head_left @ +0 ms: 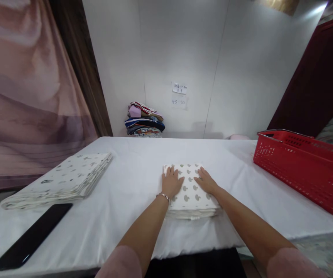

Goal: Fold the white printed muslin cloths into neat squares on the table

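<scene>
A stack of folded white cloths (190, 193) with a grey mushroom-like print lies near the front of the white-covered table (131, 166). My left hand (172, 182) rests flat on the stack's left side, fingers spread and pointing away from me. On the right side of the same stack lies my right hand (207, 180), its fingers also stretched out. Both palms press on the top cloth, and neither hand grasps anything. Several folded layers show along the stack's front edge.
A larger pile of folded printed cloth (68, 175) lies on the left, with a flat black panel (33, 237) in front of it. A red plastic basket (302, 170) stands at the right. Folded clothes (144, 120) are piled behind the table by the wall.
</scene>
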The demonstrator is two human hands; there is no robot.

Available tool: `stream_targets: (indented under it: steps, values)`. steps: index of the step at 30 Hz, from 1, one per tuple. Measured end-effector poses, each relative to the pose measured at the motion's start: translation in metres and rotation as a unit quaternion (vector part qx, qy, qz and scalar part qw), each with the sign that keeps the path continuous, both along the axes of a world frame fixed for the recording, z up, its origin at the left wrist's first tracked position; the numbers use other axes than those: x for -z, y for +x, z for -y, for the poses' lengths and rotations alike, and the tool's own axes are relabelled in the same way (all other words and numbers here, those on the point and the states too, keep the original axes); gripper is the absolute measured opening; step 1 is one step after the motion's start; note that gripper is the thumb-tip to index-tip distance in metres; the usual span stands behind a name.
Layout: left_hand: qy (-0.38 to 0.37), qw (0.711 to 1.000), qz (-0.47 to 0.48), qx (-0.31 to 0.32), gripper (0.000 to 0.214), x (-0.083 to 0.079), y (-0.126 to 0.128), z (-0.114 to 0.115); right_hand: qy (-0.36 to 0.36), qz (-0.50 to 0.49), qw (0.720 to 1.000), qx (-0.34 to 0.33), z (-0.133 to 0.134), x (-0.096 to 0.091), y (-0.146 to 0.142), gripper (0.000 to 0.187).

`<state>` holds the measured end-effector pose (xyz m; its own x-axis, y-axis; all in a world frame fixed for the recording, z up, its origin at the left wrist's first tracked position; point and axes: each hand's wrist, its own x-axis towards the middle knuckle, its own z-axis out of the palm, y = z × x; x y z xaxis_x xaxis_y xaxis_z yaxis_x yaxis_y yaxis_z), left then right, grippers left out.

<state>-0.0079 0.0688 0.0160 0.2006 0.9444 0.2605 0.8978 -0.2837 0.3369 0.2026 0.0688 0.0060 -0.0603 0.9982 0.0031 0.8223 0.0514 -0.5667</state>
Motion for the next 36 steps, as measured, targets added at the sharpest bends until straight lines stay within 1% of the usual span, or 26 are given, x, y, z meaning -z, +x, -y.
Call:
stream_targets:
  steps: [2,4,7,9,10,12,14,16,18,20,22,23,25,26,27,29,30,32,34,36]
  values:
    - [-0.007,1.0,0.03,0.0,0.043,-0.003,-0.004,0.001,0.004,-0.054,0.998,0.012,0.008,-0.001,0.004,0.062]
    - [-0.009,0.997,0.073,-0.027,0.042,-0.007,-0.01,0.005,0.007,-0.08,0.996,0.032,0.023,-0.001,0.01,0.062]
    - [-0.033,0.986,0.138,-0.089,0.046,-0.011,-0.023,0.014,-0.008,-0.131,0.989,0.074,0.057,0.002,0.019,0.069]
    - [-0.075,0.977,0.166,-0.115,0.05,-0.013,-0.031,0.022,-0.028,-0.187,0.977,0.095,0.079,0.005,0.023,0.076]
    - [-0.1,0.972,0.175,-0.123,0.051,-0.013,-0.035,0.025,-0.032,-0.217,0.971,0.094,0.089,0.006,0.024,0.078]
    - [-0.137,0.963,0.19,-0.136,0.05,-0.014,-0.04,0.032,-0.024,-0.269,0.961,0.068,0.099,0.007,0.025,0.077]
    - [-0.146,0.958,0.202,-0.143,0.049,-0.013,-0.039,0.039,-0.017,-0.298,0.954,0.034,0.096,0.006,0.03,0.077]
    - [-0.131,0.958,0.211,-0.144,0.049,-0.011,-0.033,0.046,-0.015,-0.287,0.957,0.035,0.081,0.003,0.04,0.08]
    - [-0.122,0.959,0.221,-0.132,0.053,-0.009,-0.025,0.054,0.011,-0.237,0.968,0.076,0.06,-0.003,0.055,0.082]
    - [-0.132,0.957,0.232,-0.112,0.057,-0.006,-0.018,0.061,0.062,-0.159,0.977,0.127,0.042,-0.008,0.07,0.073]
    - [-0.143,0.955,0.241,-0.098,0.058,-0.003,-0.014,0.066,0.124,-0.08,0.979,0.14,0.033,-0.011,0.078,0.058]
    - [-0.14,0.955,0.244,-0.096,0.057,-0.001,-0.014,0.068,0.159,-0.049,0.978,0.123,0.033,-0.011,0.078,0.05]
    - [-0.109,0.958,0.245,-0.096,0.056,0.003,-0.016,0.071,0.232,-0.013,0.971,0.055,0.041,-0.008,0.072,0.034]
    - [-0.086,0.962,0.241,-0.094,0.054,0.004,-0.017,0.073,0.262,-0.007,0.965,0.018,0.048,-0.005,0.066,0.03]
    - [-0.058,0.967,0.233,-0.088,0.051,0.005,-0.017,0.076,0.281,-0.005,0.96,-0.016,0.057,-0.003,0.06,0.028]
    - [0.004,0.977,0.208,-0.053,0.041,0.006,-0.015,0.083,0.288,-0.01,0.956,-0.055,0.074,0.002,0.048,0.026]
    - [0.034,0.98,0.193,-0.021,0.036,0.005,-0.012,0.088,0.28,-0.014,0.958,-0.067,0.082,0.004,0.043,0.026]
    - [0.078,0.982,0.156,0.065,0.026,0.002,-0.004,0.099,0.26,-0.025,0.961,-0.088,0.095,0.006,0.037,0.025]
    - [0.09,0.977,0.121,0.152,0.021,-0.001,0.004,0.11,0.251,-0.04,0.961,-0.109,0.104,0.006,0.035,0.026]
    - [0.087,0.97,0.094,0.208,0.023,-0.004,0.01,0.118,0.253,-0.051,0.959,-0.119,0.108,0.006,0.037,0.026]
